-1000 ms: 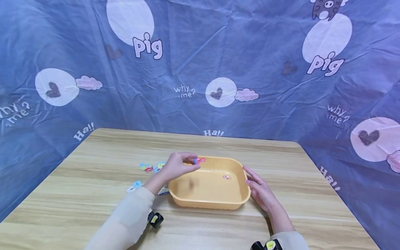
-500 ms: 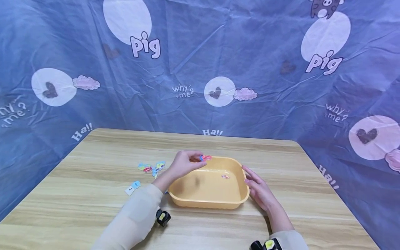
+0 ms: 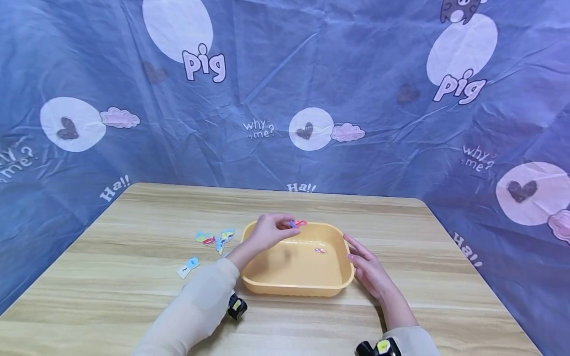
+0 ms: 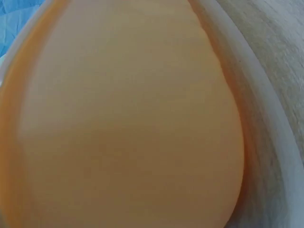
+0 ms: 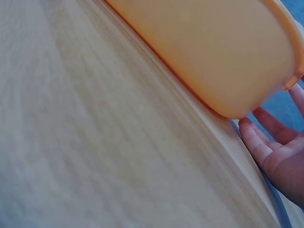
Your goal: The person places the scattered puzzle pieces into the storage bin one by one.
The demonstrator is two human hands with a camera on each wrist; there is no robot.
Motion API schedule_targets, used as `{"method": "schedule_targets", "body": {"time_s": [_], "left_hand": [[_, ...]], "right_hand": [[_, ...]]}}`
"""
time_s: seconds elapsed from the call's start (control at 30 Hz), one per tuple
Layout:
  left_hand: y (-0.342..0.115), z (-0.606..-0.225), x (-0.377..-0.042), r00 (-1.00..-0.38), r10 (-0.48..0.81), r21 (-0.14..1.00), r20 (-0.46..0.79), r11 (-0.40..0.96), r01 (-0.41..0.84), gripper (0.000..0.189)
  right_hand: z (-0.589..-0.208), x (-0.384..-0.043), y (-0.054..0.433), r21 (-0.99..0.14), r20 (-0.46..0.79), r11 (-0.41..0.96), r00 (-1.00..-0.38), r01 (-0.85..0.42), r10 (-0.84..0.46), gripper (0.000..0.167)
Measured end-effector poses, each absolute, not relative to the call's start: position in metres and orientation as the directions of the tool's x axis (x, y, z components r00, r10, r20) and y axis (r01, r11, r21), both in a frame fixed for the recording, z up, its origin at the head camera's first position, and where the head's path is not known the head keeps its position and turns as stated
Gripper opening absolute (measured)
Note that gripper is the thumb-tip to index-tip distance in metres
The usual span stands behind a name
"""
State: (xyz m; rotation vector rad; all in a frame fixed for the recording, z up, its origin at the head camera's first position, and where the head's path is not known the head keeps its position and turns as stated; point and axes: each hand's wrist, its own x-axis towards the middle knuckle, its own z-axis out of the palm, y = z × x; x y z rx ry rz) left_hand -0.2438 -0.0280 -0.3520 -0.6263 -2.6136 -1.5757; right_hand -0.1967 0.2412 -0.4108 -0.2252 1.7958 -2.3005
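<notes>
My left hand [image 3: 269,231] pinches a small flat red-and-blue piece [image 3: 300,224] between thumb and fingertips, held above the far side of a yellow-orange plastic tray [image 3: 298,290]. On the tray's floor lies one small pink-and-white piece [image 3: 320,250]. My right hand [image 3: 371,269] rests against the tray's right side, its fingers extended along the rim and outer wall. In the right wrist view that hand [image 5: 285,147] has its fingertips at the tray's outer corner. The left wrist view looks onto the tray [image 4: 123,118]; neither the hand nor the piece shows there.
Left of the tray, several colourful flat cut-out pieces [image 3: 206,238] lie on the wooden table [image 3: 111,277]. Nearer is a light-blue-and-white piece [image 3: 188,267]. A blue printed cloth [image 3: 267,163] hangs behind the table and at its sides.
My left hand has moved right over the tray with the red-and-blue piece, uncovering more of the cut-outs at left. The right hand keeps its place at the tray's side.
</notes>
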Motion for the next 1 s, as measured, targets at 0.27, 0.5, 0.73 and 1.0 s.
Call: {"method": "schedule_targets", "body": {"time_s": [0.27,0.5,0.73,1.0], "left_hand": [[-0.019,-0.361,-0.247,-0.919,0.329,0.837,0.217,0.421,0.349,0.036],[-0.015,-0.369,-0.248,-0.911,0.358,0.818,0.204,0.448,0.36,0.031],[-0.012,-0.374,-0.248,-0.91,0.374,0.82,0.178,0.455,0.347,0.028],[-0.01,-0.379,-0.25,-0.9,0.384,0.801,0.207,0.461,0.381,0.023]], "right_hand": [[-0.409,-0.195,0.24,-0.973,-0.018,-0.22,-0.969,0.075,-0.248,0.055],[-0.407,-0.195,0.239,-0.974,-0.032,-0.208,-0.97,0.084,-0.239,0.056],[-0.407,-0.195,0.24,-0.972,-0.032,-0.219,-0.968,0.089,-0.25,0.056],[-0.408,-0.195,0.239,-0.972,-0.027,-0.219,-0.97,0.081,-0.243,0.055]]}}
